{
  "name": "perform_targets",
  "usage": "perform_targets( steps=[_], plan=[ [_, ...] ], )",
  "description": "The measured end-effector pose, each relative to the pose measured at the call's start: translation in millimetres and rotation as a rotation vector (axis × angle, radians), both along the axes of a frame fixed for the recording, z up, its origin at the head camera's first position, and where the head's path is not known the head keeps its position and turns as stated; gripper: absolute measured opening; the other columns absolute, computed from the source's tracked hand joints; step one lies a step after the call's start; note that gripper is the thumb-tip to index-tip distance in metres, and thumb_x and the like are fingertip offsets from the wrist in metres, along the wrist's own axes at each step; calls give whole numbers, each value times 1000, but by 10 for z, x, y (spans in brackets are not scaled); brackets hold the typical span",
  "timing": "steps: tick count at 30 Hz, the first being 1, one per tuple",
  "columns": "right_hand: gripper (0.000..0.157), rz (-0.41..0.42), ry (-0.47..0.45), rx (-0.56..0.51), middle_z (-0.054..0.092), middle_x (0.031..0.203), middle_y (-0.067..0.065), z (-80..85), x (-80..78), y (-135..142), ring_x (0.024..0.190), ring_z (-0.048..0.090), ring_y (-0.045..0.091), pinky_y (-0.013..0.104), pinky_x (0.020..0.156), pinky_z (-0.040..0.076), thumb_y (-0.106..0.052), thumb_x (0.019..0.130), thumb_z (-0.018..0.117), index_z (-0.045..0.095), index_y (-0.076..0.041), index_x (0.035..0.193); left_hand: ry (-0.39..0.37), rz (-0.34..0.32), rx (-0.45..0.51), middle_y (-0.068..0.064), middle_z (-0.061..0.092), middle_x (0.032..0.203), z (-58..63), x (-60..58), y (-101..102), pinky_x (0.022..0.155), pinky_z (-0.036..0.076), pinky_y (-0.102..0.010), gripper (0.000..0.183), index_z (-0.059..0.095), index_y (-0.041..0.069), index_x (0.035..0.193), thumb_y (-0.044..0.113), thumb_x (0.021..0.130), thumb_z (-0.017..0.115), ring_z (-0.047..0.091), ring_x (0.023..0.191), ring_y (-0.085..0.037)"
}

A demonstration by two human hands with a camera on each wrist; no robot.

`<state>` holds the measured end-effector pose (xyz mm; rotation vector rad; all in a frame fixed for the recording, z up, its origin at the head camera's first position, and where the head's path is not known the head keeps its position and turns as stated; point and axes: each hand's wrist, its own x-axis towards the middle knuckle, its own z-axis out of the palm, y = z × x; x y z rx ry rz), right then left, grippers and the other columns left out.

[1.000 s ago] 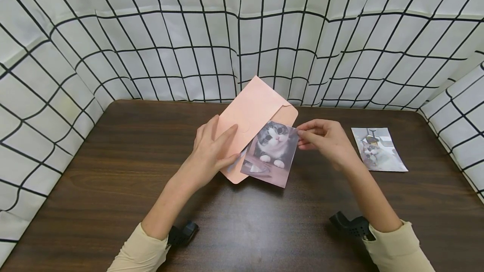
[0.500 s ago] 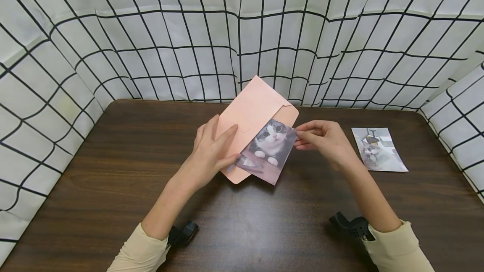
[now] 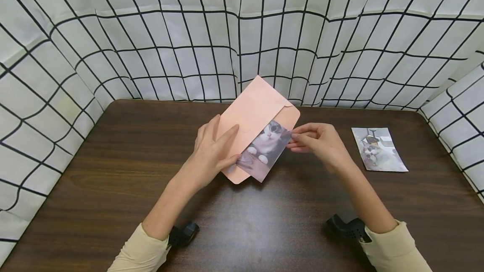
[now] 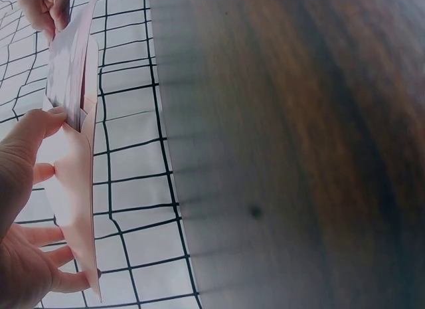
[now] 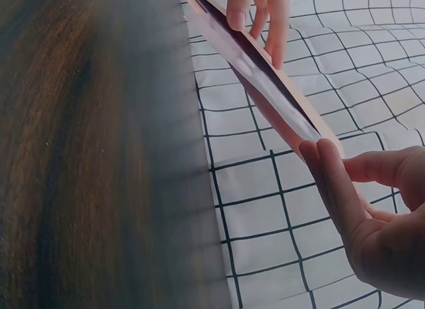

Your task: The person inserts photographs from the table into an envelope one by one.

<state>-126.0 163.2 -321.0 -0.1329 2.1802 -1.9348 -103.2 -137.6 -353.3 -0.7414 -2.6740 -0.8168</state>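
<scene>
A pink envelope (image 3: 251, 110) is held tilted over the table, its flap side folded back at the lower right. My left hand (image 3: 211, 148) grips its left side; the thumb lies at the opening, as the left wrist view also shows. Partly inside the envelope sits a photo of a grey-and-white kitten (image 3: 264, 150), its lower right portion sticking out. By the photo's right corner, my right hand (image 3: 319, 142) pinches it between thumb and fingers. In the right wrist view the photo (image 5: 255, 73) runs along the mouth of the envelope, between its two pink sides.
Another cat photo (image 3: 380, 150) lies flat on the dark wooden table (image 3: 113, 171), to the right of the right hand. White cloth with a black grid (image 3: 211, 32) hangs behind the table and along its sides.
My right hand has moved left, sliding the kitten photo further into the envelope and turning it to line up with the opening. The left hand and envelope stay nearly in place.
</scene>
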Motion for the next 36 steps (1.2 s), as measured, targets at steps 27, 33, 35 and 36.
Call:
perform_targets(
  steps=[27,33,35,36],
  plan=[
    [27,-99,18,-93,78,95,18,-58,75,-188,78,78,9,28,79,62,9,101,61,57,27,120,35,-9,-11,-35,28,161,-24,11,43,111,35,-72,60,59,7,147,16,93,83,32,141,-58],
    [27,-108,25,-114,78,94,15,-85,79,-222,77,78,9,27,79,62,9,100,62,58,28,119,22,-10,-11,-35,27,162,-19,17,52,111,35,-72,61,58,8,148,17,93,83,30,142,-58],
    [27,-113,27,-114,78,94,15,-95,81,-233,77,78,9,27,79,62,9,100,63,58,28,120,18,-13,-11,-34,27,162,-18,18,55,112,35,-72,61,58,8,148,17,93,83,30,142,-58],
    [27,-117,28,-112,78,94,15,-101,83,-238,77,78,9,27,79,62,9,100,63,58,27,120,18,-14,-11,-34,27,162,-17,19,57,112,34,-72,61,58,8,148,17,93,82,30,142,-58]
  ],
)
